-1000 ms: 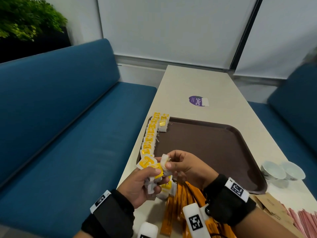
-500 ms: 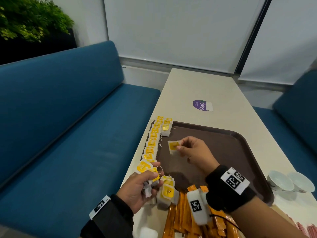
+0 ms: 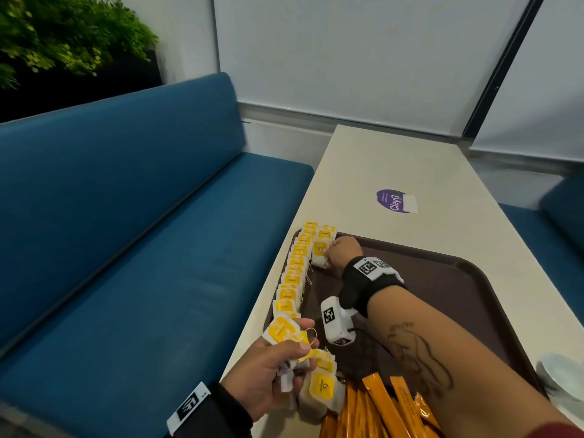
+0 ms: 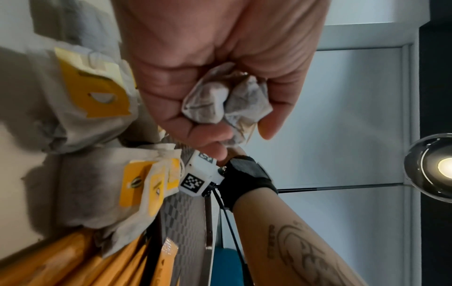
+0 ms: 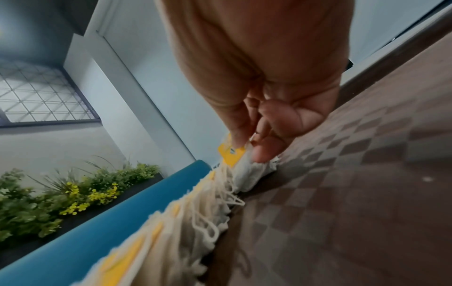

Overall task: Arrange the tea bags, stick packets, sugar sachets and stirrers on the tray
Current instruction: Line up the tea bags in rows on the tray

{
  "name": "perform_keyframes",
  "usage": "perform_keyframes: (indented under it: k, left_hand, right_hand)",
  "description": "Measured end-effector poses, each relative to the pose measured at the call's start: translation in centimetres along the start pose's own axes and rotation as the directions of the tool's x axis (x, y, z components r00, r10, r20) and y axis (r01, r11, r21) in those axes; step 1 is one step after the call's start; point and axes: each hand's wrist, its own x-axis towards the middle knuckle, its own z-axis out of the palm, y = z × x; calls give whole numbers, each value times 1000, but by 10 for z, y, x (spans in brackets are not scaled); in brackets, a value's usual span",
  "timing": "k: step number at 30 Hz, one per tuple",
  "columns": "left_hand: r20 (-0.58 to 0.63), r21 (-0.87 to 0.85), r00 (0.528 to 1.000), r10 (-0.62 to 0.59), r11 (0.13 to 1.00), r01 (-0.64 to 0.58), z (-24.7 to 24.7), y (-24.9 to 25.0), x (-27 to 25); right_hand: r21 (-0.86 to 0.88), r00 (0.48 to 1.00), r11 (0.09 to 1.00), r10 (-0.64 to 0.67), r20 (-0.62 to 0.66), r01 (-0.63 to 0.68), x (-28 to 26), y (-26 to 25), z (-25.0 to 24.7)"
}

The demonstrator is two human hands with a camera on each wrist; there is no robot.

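Observation:
A brown tray (image 3: 448, 298) lies on the cream table. Along its left rim runs a row of white tea bags with yellow tags (image 3: 294, 273). My right hand (image 3: 328, 252) reaches to the far left corner and pinches one tea bag (image 3: 319, 252) (image 5: 240, 164) low over the tray, beside a short second row. My left hand (image 3: 284, 358) hovers at the tray's near left corner, gripping a bunch of tea bags (image 3: 281, 331) (image 4: 225, 102). More loose tea bags (image 3: 320, 390) and orange stick packets (image 3: 379, 406) lie at the near edge.
Two white cups (image 3: 565, 377) stand right of the tray. A purple sticker (image 3: 395, 200) is on the table beyond it. A blue bench (image 3: 126, 248) runs along the table's left side, another blue seat (image 3: 556, 222) to the right.
My right hand took one tea bag from the left hand's bunch and carried it forward to the tray's far left corner. The left hand stayed near the front corner.

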Motion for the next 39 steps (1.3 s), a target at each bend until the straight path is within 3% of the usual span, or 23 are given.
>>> perform_keyframes:
  k: [1,2,3,4,5,7,13,16,17,19,22,24,26,32,39]
  left_hand:
    - [-5,10,1000,0,1000,0,-1,0,0]
    - [-7,19,1000,4,1000,-4,-2,0,1]
    - [-8,28,1000,9,1000,-8,-3,0,2]
    - [-5,38,1000,12,999,-12,-3,-1,2]
    - [-4,48,1000,16,999,-16,-4,0,2]
    - [6,62,1000,19,998,-19,-5,-1,3]
    - [49,85,999,-5,996,0,-6,-1,5]
    - [71,69,997,-23,997,18,-2,0,4]
    - [77,76,997,-29,997,23,0,1,4]
    - [92,94,995,-47,995,38,3,2,2]
    - [103,116,991,-85,991,73,7,2,0]
    - [109,143,987,-115,985,99,10,1,-2]
    - [135,167,980,-148,978,125,14,0,-4]
    - [190,159,964,-186,975,156,24,0,-13]
    - [108,203,981,-161,970,137,14,-4,-9]
  right_hand:
    - [-337,994,935,-106,32,111,0,1,3]
    - [-454,986,876,-159,52,165,4,1,4]
    - [-378,992,917,-122,42,129,7,0,6]
    - [-146,1000,989,-29,-6,28,11,-3,6]
    - [-32,1000,999,18,0,-18,17,-4,4]
    - [-150,999,988,-30,17,33,20,1,6]
    - [-253,999,967,-46,-22,39,15,7,-1]
    - [-44,985,986,-161,-56,159,-14,3,-13]
    - [15,977,977,-212,-2,212,-32,-2,-19]
    - [81,931,961,-276,240,264,-68,-7,-32]
    - [72,761,945,-299,576,318,-116,-9,-49]
    - [12,687,939,-260,679,343,-140,-6,-54]
    - [-9,665,941,-231,710,337,-156,-1,-55]
    - [215,735,958,-285,616,192,-173,18,-59]
    - [348,816,923,-326,477,165,-180,20,-61]
